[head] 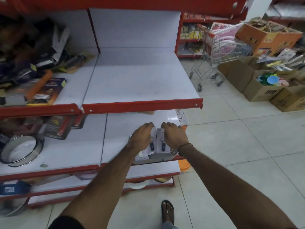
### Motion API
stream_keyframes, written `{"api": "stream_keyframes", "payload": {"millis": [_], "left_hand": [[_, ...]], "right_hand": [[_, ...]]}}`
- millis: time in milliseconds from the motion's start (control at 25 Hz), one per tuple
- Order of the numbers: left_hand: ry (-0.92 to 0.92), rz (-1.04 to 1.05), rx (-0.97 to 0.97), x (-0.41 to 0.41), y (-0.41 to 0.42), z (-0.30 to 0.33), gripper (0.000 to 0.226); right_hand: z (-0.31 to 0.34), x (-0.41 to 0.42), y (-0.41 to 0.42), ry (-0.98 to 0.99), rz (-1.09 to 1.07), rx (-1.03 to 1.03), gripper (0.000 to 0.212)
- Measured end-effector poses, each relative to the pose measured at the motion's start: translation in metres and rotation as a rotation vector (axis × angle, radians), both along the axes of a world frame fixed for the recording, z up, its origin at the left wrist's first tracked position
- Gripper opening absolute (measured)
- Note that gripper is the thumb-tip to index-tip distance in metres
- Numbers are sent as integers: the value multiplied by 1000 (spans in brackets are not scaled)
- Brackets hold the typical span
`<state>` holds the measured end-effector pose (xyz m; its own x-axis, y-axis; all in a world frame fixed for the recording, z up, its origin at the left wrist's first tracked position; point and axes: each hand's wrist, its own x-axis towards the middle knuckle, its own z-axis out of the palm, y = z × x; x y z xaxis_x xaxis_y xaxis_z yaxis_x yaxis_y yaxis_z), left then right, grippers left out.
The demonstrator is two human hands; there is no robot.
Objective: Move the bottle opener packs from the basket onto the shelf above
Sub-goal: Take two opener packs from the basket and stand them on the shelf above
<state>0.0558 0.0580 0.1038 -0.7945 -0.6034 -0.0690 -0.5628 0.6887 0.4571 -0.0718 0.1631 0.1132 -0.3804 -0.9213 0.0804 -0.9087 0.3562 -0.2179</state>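
Bottle opener packs (160, 142), white cards with dark openers, stand bunched in a grey basket (156, 158) at the front right of the lower shelf. My left hand (142, 138) and my right hand (175, 136) both reach down over the basket, fingers curled on the tops of the packs. The left hand grips the left side of the bunch, the right hand the right side. More packs (142, 156) lie underneath in the basket. The shelf above (140, 80) is a bare white board with a red front lip.
Packaged kitchen goods crowd the shelf sections (41, 90) to the left, and a round metal sieve (21, 151) lies lower left. A shopping trolley (212, 52) and several open cardboard boxes (264, 90) stand on the tiled floor at right. My sandalled foot (167, 212) is below.
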Motion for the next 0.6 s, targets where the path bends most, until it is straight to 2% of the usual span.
{"api": "stream_keyframes", "payload": {"millis": [160, 280, 440, 600], "left_hand": [[211, 3, -148, 37, 8, 64, 48], [356, 24, -281, 53, -14, 122, 36], [409, 106, -384, 54, -63, 184, 30], [390, 181, -480, 46, -120, 219, 35]], "right_hand": [[62, 18, 4, 92, 54, -170, 27], [115, 26, -8, 110, 90, -309, 22], [175, 28, -43, -14, 62, -460, 18], [213, 17, -94, -108, 59, -533, 20]]}}
